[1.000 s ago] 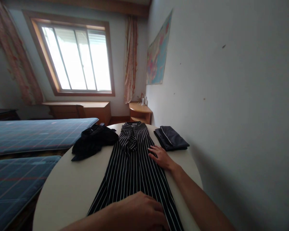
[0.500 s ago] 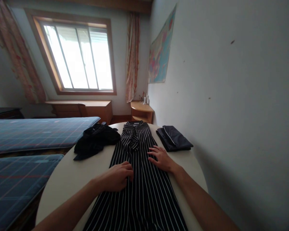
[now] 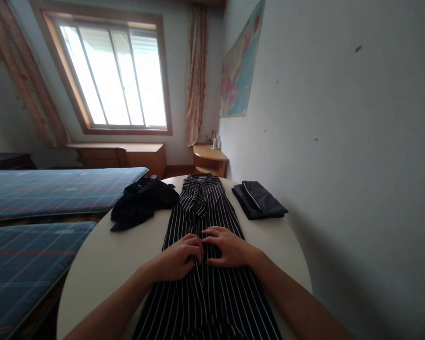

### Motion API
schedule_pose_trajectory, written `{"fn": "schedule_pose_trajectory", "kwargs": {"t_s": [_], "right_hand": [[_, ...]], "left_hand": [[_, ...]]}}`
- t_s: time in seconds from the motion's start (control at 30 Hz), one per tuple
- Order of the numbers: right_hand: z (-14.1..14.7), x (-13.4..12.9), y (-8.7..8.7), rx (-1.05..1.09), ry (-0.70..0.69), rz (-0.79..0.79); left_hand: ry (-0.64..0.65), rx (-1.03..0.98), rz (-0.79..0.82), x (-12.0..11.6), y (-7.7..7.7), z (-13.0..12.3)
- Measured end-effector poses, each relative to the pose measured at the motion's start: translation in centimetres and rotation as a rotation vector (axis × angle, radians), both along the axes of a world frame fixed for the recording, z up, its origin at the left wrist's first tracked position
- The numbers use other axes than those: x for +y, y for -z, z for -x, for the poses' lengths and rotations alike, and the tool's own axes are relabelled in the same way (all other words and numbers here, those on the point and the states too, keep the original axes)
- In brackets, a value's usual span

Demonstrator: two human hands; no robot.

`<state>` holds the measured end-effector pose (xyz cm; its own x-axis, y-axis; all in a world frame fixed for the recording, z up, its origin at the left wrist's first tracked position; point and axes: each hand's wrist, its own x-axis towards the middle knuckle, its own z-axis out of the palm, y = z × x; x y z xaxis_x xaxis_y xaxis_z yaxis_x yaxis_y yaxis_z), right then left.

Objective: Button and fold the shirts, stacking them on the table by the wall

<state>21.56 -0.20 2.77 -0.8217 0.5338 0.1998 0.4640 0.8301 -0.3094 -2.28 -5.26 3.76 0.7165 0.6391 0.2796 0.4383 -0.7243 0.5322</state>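
A long black dress with white stripes (image 3: pixel 219 288) lies lengthwise on the round white table (image 3: pixel 88 264), its collar at the far end. Over the middle of the dress, my left hand (image 3: pixel 179 257) has its fingers curled together on the cloth near the front seam. My right hand (image 3: pixel 228 248) rests on the dress just beside it, fingers apart and thumb spread, with the fingertips close to those of the left hand. The near end of the dress looks bunched at the bottom of the view.
A crumpled black garment (image 3: pixel 141 203) lies left of the dress, and a folded dark garment (image 3: pixel 260 200) lies to the right. Two plaid mattresses (image 3: pixel 56 189) stand beside the table on the left. A white wall (image 3: pixel 357 189) runs along the right.
My right hand has moved left and nearer along the dress, coming up beside my left hand. The left hand has shifted slightly to the right. The view has tipped a little downward.
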Motion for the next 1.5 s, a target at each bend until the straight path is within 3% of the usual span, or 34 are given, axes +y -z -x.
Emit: {"fn": "schedule_pose_trajectory", "kwargs": {"t_s": [0.2, 0.37, 0.53, 0.77, 0.93, 1.1, 1.17, 1.27, 1.37, 1.5], "right_hand": [[-0.5, 0.4, 0.4, 0.006, 0.037, 0.036], [-1.0, 1.6, 1.4, -0.100, 0.229, 0.104], [-0.4, 2.5, 2.2, -0.171, 0.385, 0.110], [-0.1, 5.9, 2.7, -0.201, 0.407, 0.072], [0.0, 7.7, 2.4, -0.066, 0.427, -0.044], [-0.7, 4.8, 0.0, 0.125, 0.315, -0.182], [-0.7, 2.4, -1.4, 0.130, 0.244, -0.097], [0.0, -1.5, -2.8, 0.062, 0.013, 0.195], [1.4, -4.5, -3.0, -0.022, -0.167, 0.332], [2.9, -6.1, -2.3, -0.093, -0.212, 0.202]], "left_hand": [[0.003, 0.151, -0.019, -2.4, 0.1, -0.7], [-0.056, 0.291, -0.015, -2.3, 1.8, -1.0], [-0.034, 0.295, -0.053, -1.0, 2.7, -1.2], [-0.017, 0.293, -0.089, 2.6, 2.9, -0.7], [-0.081, 0.260, -0.110, 5.0, 3.1, -1.0], [-0.129, 0.158, -0.163, 4.1, 2.1, 0.7], [-0.116, 0.155, -0.144, 3.4, 1.7, 1.6], [-0.107, 0.181, -0.073, 2.8, 1.7, 2.1], [-0.119, 0.175, -0.031, 2.9, 1.8, 1.7], [-0.119, 0.094, -0.058, 3.2, 2.1, 1.3]]}}
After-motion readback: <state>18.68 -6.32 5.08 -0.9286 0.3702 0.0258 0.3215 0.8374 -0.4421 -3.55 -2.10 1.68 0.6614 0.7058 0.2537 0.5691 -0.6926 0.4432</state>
